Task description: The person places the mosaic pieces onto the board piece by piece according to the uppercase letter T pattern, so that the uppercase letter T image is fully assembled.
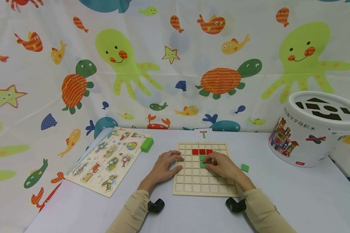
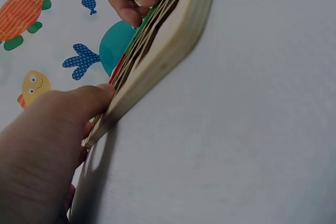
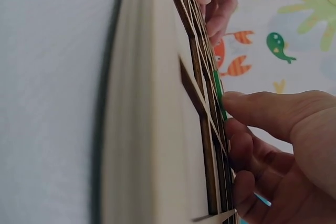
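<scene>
A wooden grid board (image 1: pixel 192 188) lies on the table with three red tiles (image 1: pixel 202 151) in a row. Below the middle red one, two green tiles (image 1: pixel 202 157) sit in a column. My right hand (image 1: pixel 223 165) has thumb and curled fingertips at the lower green tile (image 1: pixel 203 164), pinching it at its cell and partly covering it. In the right wrist view the thumb (image 3: pixel 262 109) touches the green strip (image 3: pixel 218 85). My left hand (image 1: pixel 165 166) rests at the board's left edge, thumb on its rim (image 2: pixel 136 85).
A loose green tile (image 1: pixel 245 167) lies right of the board. Behind it is a small card (image 1: pixel 204 135) with a red and green grid pattern. A picture puzzle board (image 1: pixel 105 161) with a green block (image 1: pixel 147 144) is at left; a white bucket (image 1: pixel 315 129) stands at right.
</scene>
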